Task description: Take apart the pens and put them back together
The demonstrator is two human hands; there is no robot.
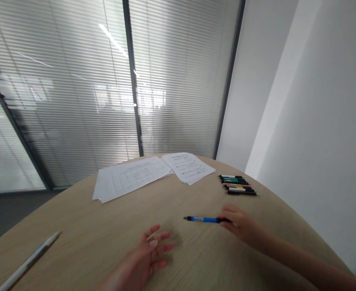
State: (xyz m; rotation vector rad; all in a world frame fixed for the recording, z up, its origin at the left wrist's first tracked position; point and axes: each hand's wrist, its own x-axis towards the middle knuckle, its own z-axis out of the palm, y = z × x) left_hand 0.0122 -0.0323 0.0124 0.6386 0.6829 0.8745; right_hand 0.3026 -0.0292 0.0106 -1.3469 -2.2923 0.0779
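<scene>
My right hand (238,222) is at the right of the wooden table, with its fingers curled around the black end of a blue-and-black pen (204,219). The pen's tip points left, towards the middle of the table. My left hand (149,251) is low at the front, its fingers spread apart and nothing in them. The nearest thing to it is that pen, with a white pen (29,258) lying farther left. Near the far edge of the table lie two sheaves of printed paper (131,178) (188,167). A row of several coloured markers (237,185) lies to their right.
The light wood table (178,202) has a curved far edge. Behind it stands a glass partition with white slatted blinds (75,101), and a white wall (311,101) runs along the right. Dark floor (8,214) shows beyond the table at the left.
</scene>
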